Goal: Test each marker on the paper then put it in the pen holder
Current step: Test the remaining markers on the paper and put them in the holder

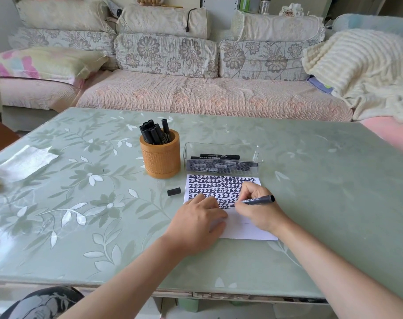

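My right hand grips a black marker with its tip down on the white paper, at the end of rows of black characters. My left hand lies flat on the paper's left part, fingers spread and pressing it down. The marker's black cap lies on the table left of the paper. An orange-brown pen holder stands behind the paper to the left, with several black markers standing in it. A clear plastic box behind the paper holds several more black markers lying flat.
The table has a green floral glass-like cover. A crumpled white tissue lies at the far left edge. A sofa with cushions and a cream blanket stands beyond the table.
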